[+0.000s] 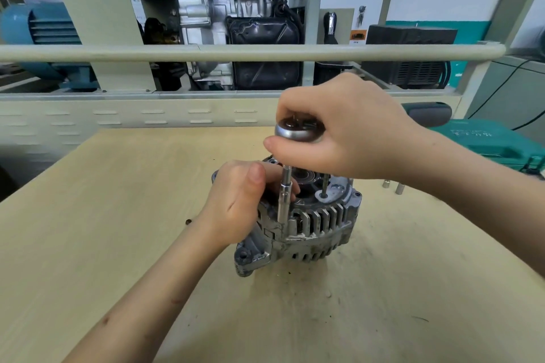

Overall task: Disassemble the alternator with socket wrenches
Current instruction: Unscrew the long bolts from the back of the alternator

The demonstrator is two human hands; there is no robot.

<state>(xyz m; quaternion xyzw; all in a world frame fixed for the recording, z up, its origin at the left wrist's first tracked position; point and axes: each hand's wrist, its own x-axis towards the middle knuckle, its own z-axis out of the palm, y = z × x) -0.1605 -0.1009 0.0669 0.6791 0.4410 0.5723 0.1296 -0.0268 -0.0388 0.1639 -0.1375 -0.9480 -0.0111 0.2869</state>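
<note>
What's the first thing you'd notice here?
The grey metal alternator in the middle of the wooden table, with two hands on it. The right hand grips a round ratchet head above it; the left hand steadies the extension bar going down into the alternator.

Alternator point(306, 224) stands on wooden bench point(118, 215). Left hand point(239, 203) grips its housing. Right hand point(348, 138) holds ratchet head point(298, 130); extension bar point(285, 200) runs vertically down to alternator rim. Two loose sockets point(393, 186) lie right.
</note>
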